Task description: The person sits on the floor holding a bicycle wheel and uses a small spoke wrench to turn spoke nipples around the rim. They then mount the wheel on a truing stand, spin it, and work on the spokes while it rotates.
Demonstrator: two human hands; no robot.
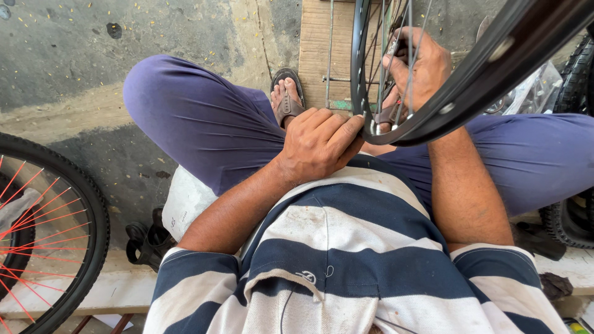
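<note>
1. The person sits cross-legged on the ground in purple trousers (198,124) and a navy-and-white striped shirt (346,260), seen from above.
2. A black bicycle rim (445,105) stands upright in front of the chest, just right of centre, running from the lap up to the top right corner of the view. Thin metal spokes (387,37) fan across its open middle.
3. The left hand (322,145) rests on the near, lowest part of the rim. Its fingers (346,133) curl narrowly over the rim's left edge and touch it, the palm lying against the lap.
4. The right hand (421,65) is farther away, inside the rim's circle among the spokes. Its fingers are closed tightly around a small tool (394,44) held against a spoke; the tool is mostly hidden, so its kind cannot be told.
5. A foot in a brown sandal (286,96) lies just left of the rim, resting at the near edge of a wooden board (315,43) that reaches to the far side.
6. At the far left of the scene, on the near side, another bicycle wheel (93,222) with a black tyre and red spokes stands partly in view.
7. A black tyre (572,210) lies at the right edge, beside the right knee.
8. The ground (68,55) is stained grey concrete, dotted with small yellow flecks.
</note>
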